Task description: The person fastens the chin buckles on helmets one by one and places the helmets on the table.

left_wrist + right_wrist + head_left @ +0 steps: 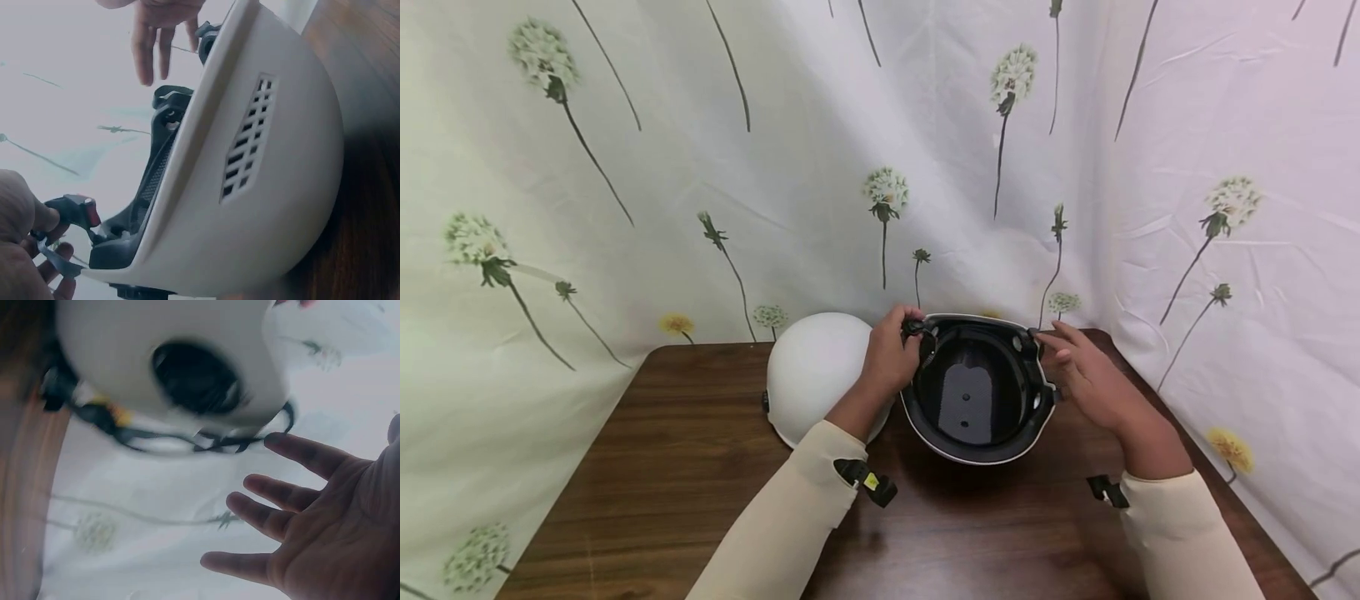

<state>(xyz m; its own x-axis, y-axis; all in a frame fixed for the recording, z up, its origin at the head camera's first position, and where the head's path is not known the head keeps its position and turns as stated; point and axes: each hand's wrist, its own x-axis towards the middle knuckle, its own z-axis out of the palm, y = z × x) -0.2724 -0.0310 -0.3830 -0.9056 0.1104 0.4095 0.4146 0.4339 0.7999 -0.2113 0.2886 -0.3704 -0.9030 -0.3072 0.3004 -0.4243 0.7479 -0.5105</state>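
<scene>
The head view looks forward and down from above the grip of the bare left hand (891, 354), farthest off. Both wrist views sit close and tilted sideways, the left below that grip, the right to its right; they share the black-lined round white helmet (294, 162) and bare right hand (337, 522).

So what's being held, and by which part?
The left hand pinches the black buckle on a strap of the upturned helmet. The right hand holds nothing; its fingers are extended near the opposite side.
</scene>
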